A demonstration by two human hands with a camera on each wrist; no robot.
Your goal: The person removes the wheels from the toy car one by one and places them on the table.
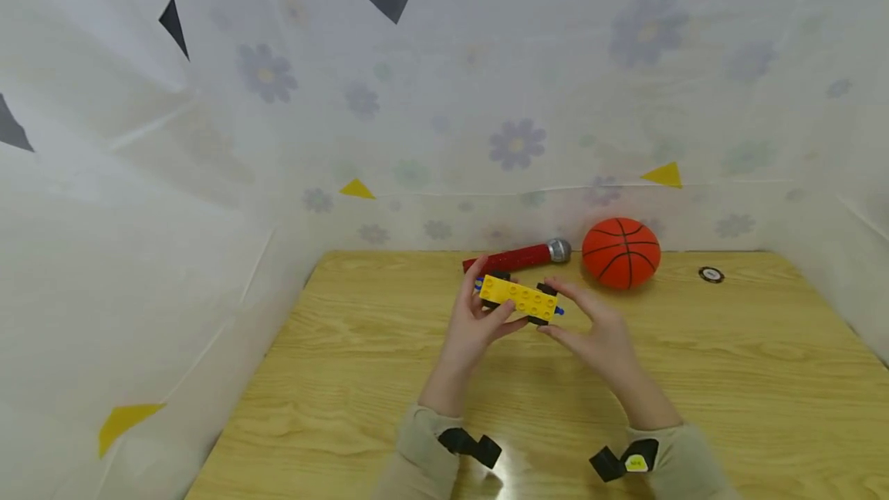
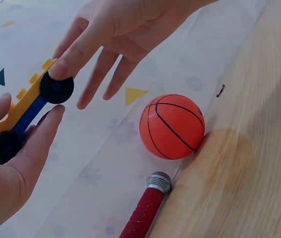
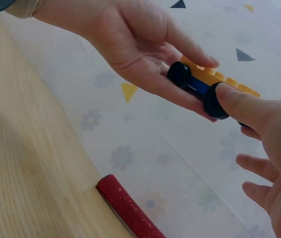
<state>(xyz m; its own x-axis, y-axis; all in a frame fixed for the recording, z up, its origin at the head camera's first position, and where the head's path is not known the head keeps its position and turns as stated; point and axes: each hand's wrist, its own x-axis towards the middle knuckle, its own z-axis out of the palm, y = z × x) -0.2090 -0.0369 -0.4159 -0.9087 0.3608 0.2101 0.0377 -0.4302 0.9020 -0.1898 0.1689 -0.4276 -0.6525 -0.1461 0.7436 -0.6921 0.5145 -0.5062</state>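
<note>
Both hands hold a yellow toy car base above the table, its studs facing up, with black wheels and a blue underside. The left hand grips its left end, thumb on the studded top and fingers beneath. At the other end the right hand pinches the wheels between thumb and fingers. In the right wrist view the right thumb presses on the near black wheel, while the other right fingers stand apart from the car.
Behind the hands a red glittery microphone with a silver head lies at the table's back edge. An orange-red toy basketball sits right of it. Farther right is a small round black-and-white disc. A flower-patterned sheet hangs behind the wooden table.
</note>
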